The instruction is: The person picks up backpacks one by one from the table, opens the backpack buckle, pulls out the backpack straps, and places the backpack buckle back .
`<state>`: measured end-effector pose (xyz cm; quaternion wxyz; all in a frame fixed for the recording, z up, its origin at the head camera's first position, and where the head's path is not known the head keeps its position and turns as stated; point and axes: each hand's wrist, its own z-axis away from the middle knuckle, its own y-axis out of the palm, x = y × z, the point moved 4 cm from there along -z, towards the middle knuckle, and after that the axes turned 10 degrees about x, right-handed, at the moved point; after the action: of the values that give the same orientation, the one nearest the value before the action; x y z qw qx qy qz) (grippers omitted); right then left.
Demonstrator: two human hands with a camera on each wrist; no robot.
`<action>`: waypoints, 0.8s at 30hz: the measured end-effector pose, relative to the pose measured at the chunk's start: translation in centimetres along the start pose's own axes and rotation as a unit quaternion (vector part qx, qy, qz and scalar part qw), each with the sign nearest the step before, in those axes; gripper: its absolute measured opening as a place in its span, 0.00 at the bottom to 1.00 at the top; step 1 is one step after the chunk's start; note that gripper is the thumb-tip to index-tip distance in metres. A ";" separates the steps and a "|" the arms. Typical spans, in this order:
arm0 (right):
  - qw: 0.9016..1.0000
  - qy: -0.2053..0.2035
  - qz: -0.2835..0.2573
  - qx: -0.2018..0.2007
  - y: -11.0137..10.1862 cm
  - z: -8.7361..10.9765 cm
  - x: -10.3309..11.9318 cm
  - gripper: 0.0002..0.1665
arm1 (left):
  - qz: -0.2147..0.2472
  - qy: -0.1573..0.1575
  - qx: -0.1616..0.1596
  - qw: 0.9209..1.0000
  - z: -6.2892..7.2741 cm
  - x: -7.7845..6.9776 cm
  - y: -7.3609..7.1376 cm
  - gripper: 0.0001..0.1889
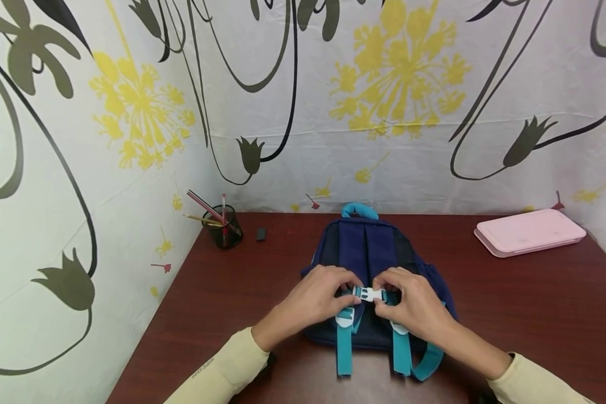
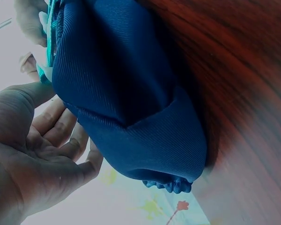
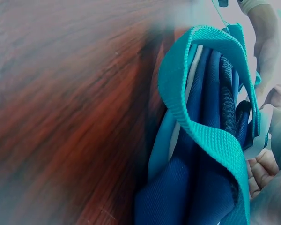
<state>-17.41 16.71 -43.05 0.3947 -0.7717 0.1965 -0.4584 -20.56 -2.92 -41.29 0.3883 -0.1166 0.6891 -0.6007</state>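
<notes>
We see one line of small dark lettering [image 1: 203, 368] on the left sleeve [image 1: 232, 363], over the desk [image 1: 510, 292] towards its left edge in the head view, but we cannot read it.

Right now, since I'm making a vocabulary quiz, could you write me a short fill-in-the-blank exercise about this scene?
The white plastic buckle is held between the left grip and the ____ grip.
In the head view, the black mesh pencil cup stands to the ____ of the navy-blue fabric backpack.
The small dark rectangular block lies between the cup and the ____.
The flat, rounded case at right is pale ____.
Missing words: right; left; backpack; pink.
</notes>
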 end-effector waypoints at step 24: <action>0.999 -0.021 0.050 0.004 -1.5 1.2 -0.8 0.21 | 0.025 -0.011 0.000 1.000 0.4 0.5 -0.1 0.15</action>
<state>-16.82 18.66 -42.68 0.4242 -0.7686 0.2253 -0.4226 -20.58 -3.55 -41.39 0.4106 -0.1064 0.6875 -0.5895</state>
